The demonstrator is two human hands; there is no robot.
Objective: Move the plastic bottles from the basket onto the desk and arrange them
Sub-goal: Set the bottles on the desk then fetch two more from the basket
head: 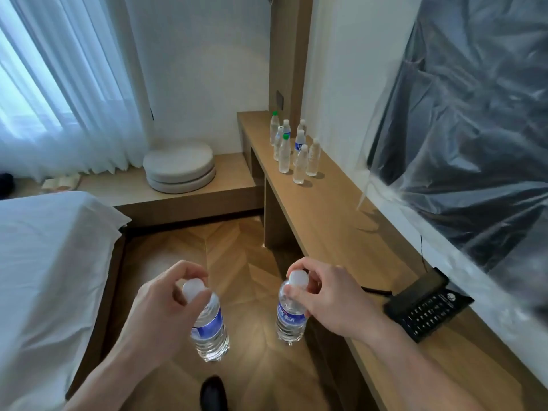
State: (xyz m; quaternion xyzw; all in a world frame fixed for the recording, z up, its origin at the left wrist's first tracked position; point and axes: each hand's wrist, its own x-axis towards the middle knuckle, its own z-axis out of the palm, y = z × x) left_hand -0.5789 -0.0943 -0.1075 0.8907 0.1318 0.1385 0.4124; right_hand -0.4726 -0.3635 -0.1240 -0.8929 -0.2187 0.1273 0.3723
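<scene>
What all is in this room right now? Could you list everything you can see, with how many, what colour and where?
bottles on the desk: about nine, clear, two with green caps and the rest white, standing in a cluster at the far end
held bottles: two, clear with blue labels and white caps, one in the left hand, one in the right hand, both over the floor
desk: one, light wood, along the right wall
telephone: one, black, on the near part of the desk
plastic sheet: one, clear, over a dark panel on the right wall
cushions: two, off-white, stacked on the low bench
bed: one, white, left
curtain: white, sheer, far left
left hand: grips its bottle's neck
right hand: grips its bottle's neck
</scene>
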